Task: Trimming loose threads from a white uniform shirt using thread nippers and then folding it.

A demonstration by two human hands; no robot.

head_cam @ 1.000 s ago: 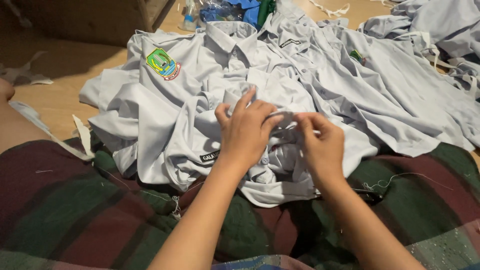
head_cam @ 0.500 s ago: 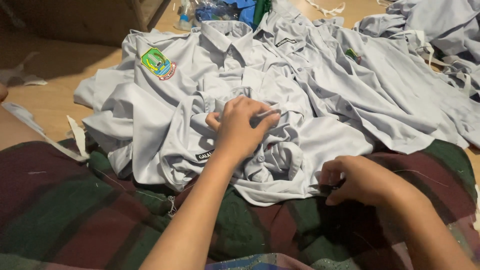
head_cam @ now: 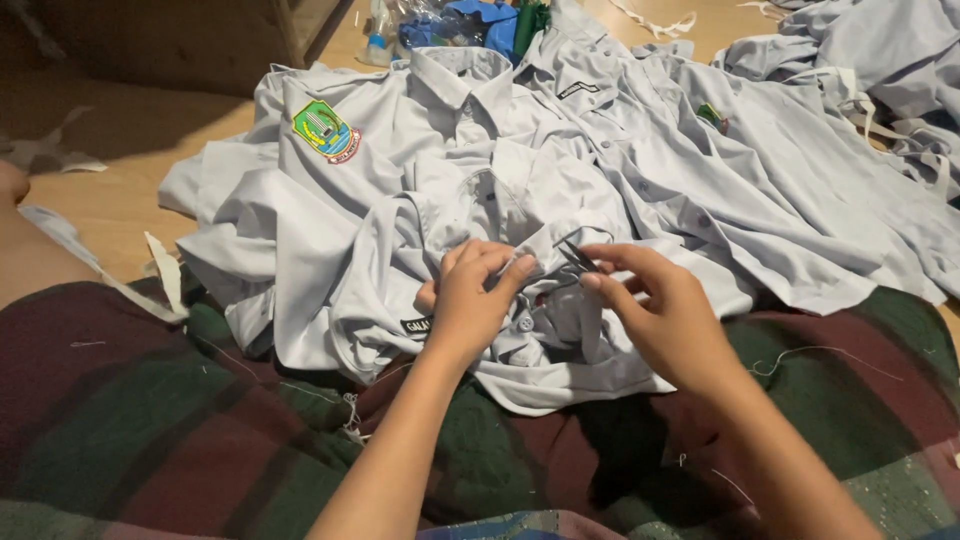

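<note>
A pile of pale grey uniform shirts (head_cam: pixel 520 170) lies on the floor in front of me, one with a green and yellow sleeve badge (head_cam: pixel 324 131). My left hand (head_cam: pixel 474 300) pinches a fold of the nearest shirt's front, close to a button. My right hand (head_cam: pixel 655 310) holds small dark thread snips (head_cam: pixel 577 258) with the blades pointing at that pinched fold. The two hands are a few centimetres apart over the shirt, above my lap.
A dark red and green checked cloth (head_cam: pixel 180 440) covers my lap, with loose threads on it. Fabric strips (head_cam: pixel 165 280) lie on the wooden floor at left. Blue and green items (head_cam: pixel 480 22) sit at the top. More grey shirts (head_cam: pixel 870 50) are heaped at upper right.
My right hand went down to the checked cloth at right, then came back up to the shirt holding the snips. My left hand kept hold of the shirt and shifted its grip to a pinch.
</note>
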